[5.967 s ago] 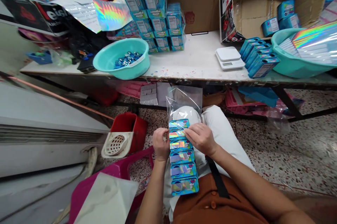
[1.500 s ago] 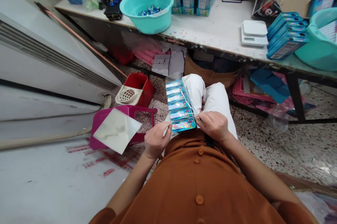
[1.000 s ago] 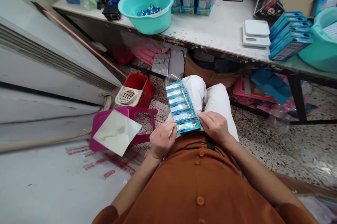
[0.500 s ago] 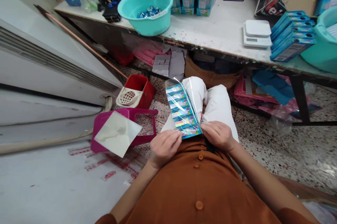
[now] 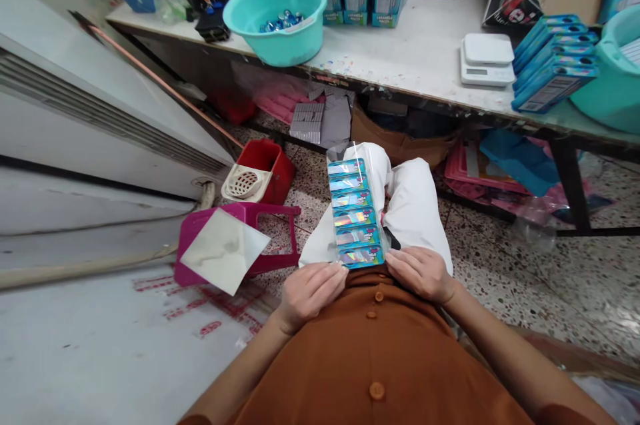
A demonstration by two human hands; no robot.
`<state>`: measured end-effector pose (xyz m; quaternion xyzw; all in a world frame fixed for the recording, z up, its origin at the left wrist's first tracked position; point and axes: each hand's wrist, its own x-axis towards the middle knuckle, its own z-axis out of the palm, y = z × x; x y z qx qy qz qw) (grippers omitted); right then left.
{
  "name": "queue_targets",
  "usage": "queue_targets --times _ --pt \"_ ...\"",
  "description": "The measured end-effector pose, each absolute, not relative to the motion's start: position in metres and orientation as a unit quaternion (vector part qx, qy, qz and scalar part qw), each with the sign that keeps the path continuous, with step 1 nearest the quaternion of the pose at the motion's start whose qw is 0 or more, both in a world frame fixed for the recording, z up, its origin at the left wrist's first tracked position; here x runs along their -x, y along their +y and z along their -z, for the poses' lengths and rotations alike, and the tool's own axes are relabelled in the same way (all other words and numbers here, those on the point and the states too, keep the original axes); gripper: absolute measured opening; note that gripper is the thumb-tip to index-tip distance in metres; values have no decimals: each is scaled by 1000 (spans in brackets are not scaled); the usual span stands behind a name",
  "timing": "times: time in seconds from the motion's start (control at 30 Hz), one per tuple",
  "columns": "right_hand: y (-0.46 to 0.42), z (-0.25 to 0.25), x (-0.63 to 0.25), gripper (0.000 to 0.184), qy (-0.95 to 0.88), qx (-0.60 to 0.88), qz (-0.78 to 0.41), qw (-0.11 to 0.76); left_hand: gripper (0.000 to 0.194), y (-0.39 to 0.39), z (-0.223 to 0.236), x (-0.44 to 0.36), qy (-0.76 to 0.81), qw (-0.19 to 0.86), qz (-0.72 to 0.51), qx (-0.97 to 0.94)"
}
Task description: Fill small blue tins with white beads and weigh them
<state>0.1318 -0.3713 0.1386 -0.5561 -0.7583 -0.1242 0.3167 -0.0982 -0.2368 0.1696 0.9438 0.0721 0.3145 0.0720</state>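
Observation:
A clear plastic bag point(image 5: 381, 212) rests on my lap, over the white trousers. Inside it lies a row of several small blue candy boxes point(image 5: 355, 218), stacked lengthwise away from my waist. My left hand point(image 5: 314, 293) pinches the bag's near left corner, its fingers pressed together. At the near right corner my right hand point(image 5: 420, 272) grips the bag's edge between thumb and fingers. The fingertips' undersides are hidden on both hands.
Ahead stands a white table point(image 5: 425, 45) with a turquoise basin point(image 5: 275, 18) of wrapped candies, a kitchen scale point(image 5: 487, 60) and upright blue boxes point(image 5: 555, 65). On my left are a magenta stool point(image 5: 200, 272) bearing a white square sheet point(image 5: 225, 250), and a red mop bucket point(image 5: 280, 172).
The bag of boxes has turned from a leftward slant to nearly straight, its far end shifting right. Both hands have moved slightly toward my body, still holding the near corners.

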Motion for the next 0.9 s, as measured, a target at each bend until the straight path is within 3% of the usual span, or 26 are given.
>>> queue_targets --times 0.2,0.43,0.57,0.7,0.8,0.9 --pt "-376 -138 -127 18 -747 565 122 327 28 -243 -169 99 80 71 -325 -940" --pt "-373 -128 -133 17 -744 563 43 358 29 -240 -156 97 124 160 -344 -917" --pt "-368 -117 -147 36 -689 593 -67 411 64 -232 -137 102 289 315 -302 -852" --pt "-338 -96 -154 43 -437 706 -199 520 69 -210 -93 89 516 484 -220 -671" --pt "-309 -86 -145 52 -359 671 -316 566 81 -192 -77 65 531 536 -192 -628" --pt "-290 -86 -126 57 -320 584 -435 606 77 -188 -82 46 474 574 -191 -640"
